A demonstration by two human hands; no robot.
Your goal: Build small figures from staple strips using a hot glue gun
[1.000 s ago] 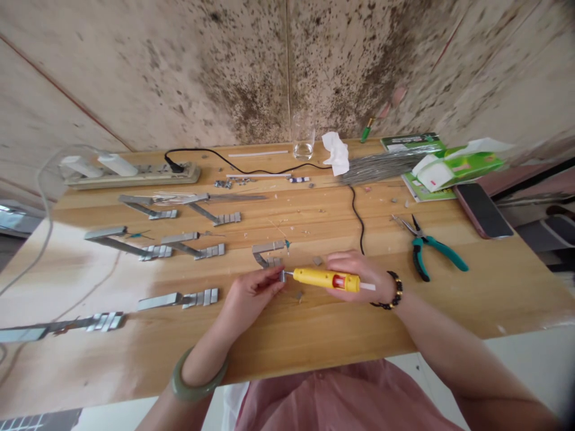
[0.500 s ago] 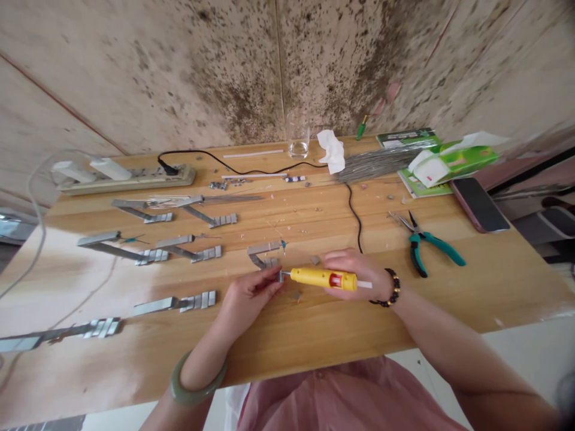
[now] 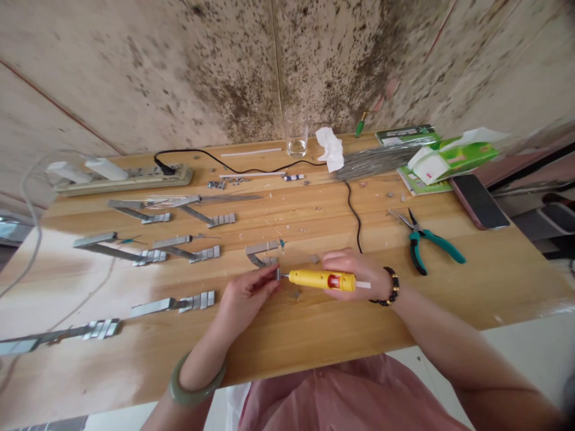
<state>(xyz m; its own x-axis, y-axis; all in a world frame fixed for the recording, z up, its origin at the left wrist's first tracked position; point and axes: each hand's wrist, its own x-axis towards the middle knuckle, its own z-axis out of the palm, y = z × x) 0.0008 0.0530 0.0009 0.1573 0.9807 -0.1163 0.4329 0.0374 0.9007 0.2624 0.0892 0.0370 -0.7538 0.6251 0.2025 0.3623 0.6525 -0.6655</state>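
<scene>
My right hand (image 3: 353, 272) is closed round a yellow glue gun (image 3: 317, 279), with a white glue stick poking out of its back end. The gun's metal nozzle points left, at a small grey piece (image 3: 277, 273). That piece is pinched between the thumb and fingers of my left hand (image 3: 251, 293); whether the nozzle touches it I cannot tell. Just beyond my left fingertips lies a grey bent strip (image 3: 263, 247) with a teal bit at its end. More grey folded strips (image 3: 155, 306) with segmented ends lie on the table to the left.
Teal-handled pliers (image 3: 420, 239) lie at the right, near a phone (image 3: 480, 202) and a green tissue pack (image 3: 453, 160). A bundle of thin wires (image 3: 381, 160), a glass (image 3: 297, 143) and a power strip (image 3: 179, 176) line the back. A black cord (image 3: 354, 209) crosses the table.
The nozzle has pulled very slightly away from the pinched piece or shifted along it. Both hands keep their grips; the whole view has shifted a little.
</scene>
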